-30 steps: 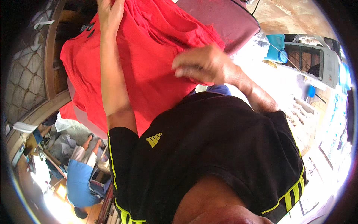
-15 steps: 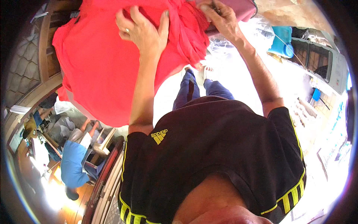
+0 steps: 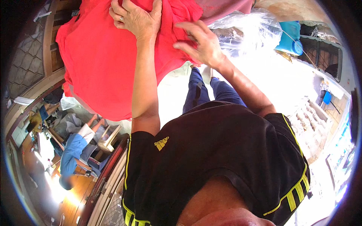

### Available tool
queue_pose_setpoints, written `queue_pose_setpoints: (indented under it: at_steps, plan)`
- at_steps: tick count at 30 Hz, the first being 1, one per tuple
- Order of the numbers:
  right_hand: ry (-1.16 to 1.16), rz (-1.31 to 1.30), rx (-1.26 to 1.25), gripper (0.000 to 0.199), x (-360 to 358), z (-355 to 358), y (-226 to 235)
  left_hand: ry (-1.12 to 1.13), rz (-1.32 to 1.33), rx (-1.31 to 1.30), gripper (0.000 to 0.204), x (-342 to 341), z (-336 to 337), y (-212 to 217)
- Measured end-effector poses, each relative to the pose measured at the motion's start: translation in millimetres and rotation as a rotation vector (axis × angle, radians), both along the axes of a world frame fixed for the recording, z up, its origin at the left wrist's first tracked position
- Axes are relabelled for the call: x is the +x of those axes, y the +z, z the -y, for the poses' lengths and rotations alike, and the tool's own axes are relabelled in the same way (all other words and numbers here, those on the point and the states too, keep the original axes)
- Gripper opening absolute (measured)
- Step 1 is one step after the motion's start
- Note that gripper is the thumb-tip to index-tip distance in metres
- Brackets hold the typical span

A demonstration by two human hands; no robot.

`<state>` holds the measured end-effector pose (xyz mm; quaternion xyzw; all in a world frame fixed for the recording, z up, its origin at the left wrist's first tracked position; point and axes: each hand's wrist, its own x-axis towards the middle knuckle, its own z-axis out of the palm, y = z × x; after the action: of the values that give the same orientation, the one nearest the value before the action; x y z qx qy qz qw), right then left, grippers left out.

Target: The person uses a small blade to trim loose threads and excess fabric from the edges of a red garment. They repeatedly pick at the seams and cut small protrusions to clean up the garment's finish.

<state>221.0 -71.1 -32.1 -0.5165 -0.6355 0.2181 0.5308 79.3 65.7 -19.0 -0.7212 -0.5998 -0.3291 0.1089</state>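
Note:
A large red cloth [image 3: 98, 71] spreads across the upper left, with folds gathered toward its right side. My left hand [image 3: 137, 20], a ring on one finger, rests on it near the upper edge of the picture. Its thumb stands apart from the bent fingers, and some fingertips are cut off by the frame. Over the cloth's right edge is my right hand [image 3: 203, 43], its fingers apart and pointing left, with nothing seen in them. Behind the red cloth lies a dull maroon cloth or cover [image 3: 222, 9].
Clear plastic sheeting [image 3: 249, 32] lies right of the cloths, beside a blue container [image 3: 290, 39]. A person in a blue shirt [image 3: 73, 150] is at the lower left, near a pale stool [image 3: 107, 141]. A wooden frame [image 3: 47, 41] stands at the left.
My right hand has come down and left from the maroon cover, its bunched fingers now spread. The left hand has shifted slightly up and left over the red cloth.

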Motion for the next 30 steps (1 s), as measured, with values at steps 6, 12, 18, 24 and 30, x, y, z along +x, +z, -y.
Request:
queue_pose_setpoints:
  at_steps: [6, 12, 18, 24, 30]
  plan:
    - [-0.065, -0.271, -0.449, 0.016, 55, 8, -38, 0.020, 0.013, -0.025, 0.075, -9, 1, -4]
    - [-0.627, -0.042, -0.576, 0.039, 188, 90, -154, -0.085, 0.054, -0.025, 0.077, -10, -6, -3]
    - [-0.373, -0.231, -0.202, 0.061, 63, 61, -98, -0.257, -0.155, 0.255, 0.056, 0, -6, 10]
    - [-0.158, -0.560, -0.320, 0.111, -10, 33, -71, -0.520, -0.199, 0.175, 0.048, -17, 11, 10]
    - [0.028, -0.558, -0.141, 0.122, -23, 13, -112, -0.391, -0.281, 0.057, 0.056, -12, 31, 23]
